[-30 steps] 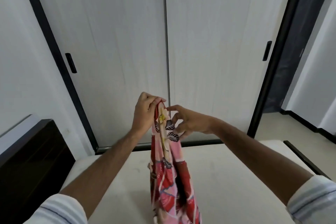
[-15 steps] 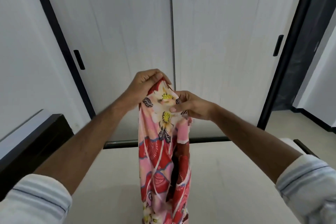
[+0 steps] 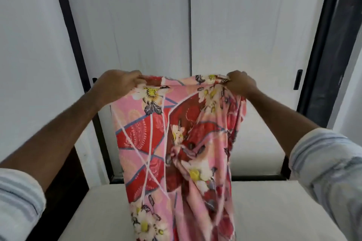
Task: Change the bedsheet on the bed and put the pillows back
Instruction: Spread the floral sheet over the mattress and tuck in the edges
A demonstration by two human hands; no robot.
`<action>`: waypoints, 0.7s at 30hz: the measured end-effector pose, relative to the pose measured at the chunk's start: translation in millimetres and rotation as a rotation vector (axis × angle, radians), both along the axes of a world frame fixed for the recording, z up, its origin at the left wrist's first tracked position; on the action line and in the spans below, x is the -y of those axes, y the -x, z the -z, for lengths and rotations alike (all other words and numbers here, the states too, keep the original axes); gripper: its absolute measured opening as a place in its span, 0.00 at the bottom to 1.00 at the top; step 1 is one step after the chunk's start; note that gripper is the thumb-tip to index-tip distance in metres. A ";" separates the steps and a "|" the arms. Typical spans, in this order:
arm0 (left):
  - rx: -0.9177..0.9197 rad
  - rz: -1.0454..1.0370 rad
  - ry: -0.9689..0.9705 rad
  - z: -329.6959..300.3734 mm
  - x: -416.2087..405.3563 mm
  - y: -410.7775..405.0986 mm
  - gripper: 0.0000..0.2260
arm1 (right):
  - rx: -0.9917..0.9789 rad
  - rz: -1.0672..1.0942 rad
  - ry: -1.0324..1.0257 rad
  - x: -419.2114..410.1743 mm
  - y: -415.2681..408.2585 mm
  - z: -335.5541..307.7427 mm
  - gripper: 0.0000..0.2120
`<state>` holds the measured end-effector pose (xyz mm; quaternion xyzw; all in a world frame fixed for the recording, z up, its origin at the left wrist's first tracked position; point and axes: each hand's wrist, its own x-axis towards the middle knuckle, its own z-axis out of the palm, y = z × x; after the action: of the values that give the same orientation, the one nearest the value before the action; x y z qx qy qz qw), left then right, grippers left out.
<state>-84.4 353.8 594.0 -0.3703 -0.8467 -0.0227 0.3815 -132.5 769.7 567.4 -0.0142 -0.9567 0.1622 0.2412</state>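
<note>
I hold up a pink and red floral bedsheet (image 3: pixel 156 139) in front of me, above a bare cream mattress (image 3: pixel 274 211). My left hand (image 3: pixel 115 85) grips its top edge on the left. My right hand (image 3: pixel 241 82) grips the same edge on the right. The cloth is stretched between the hands and hangs down in folds, partly bunched on the right side, with its lower end out of view at the bottom. No pillows are in view.
White sliding wardrobe doors (image 3: pixel 244 35) with a black frame stand just beyond the far edge of the mattress. A dark headboard or bed frame (image 3: pixel 66 182) runs along the left. A dark doorway (image 3: pixel 333 45) opens at the right.
My hands were close together on the sheet's top; they have moved apart and upward, spreading the top edge wide. The view has tilted up.
</note>
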 end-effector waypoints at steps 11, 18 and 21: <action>-0.039 -0.650 -0.011 -7.7 -2.1 -3.6 0.07 | 0.097 0.136 -0.258 -44.2 -26.7 -21.2 0.11; 0.430 -0.548 -0.894 35.9 -5.3 -18.5 0.08 | 0.188 0.155 0.028 -66.5 -39.4 25.9 0.08; 0.733 -0.194 -1.430 49.3 9.4 -30.0 0.14 | 0.256 0.143 0.061 -79.3 -49.4 49.3 0.07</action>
<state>-54.4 344.4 544.7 0.0695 -0.7270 -0.6453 0.2242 -83.1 849.0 518.1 -0.1101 -0.9708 0.1706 0.1275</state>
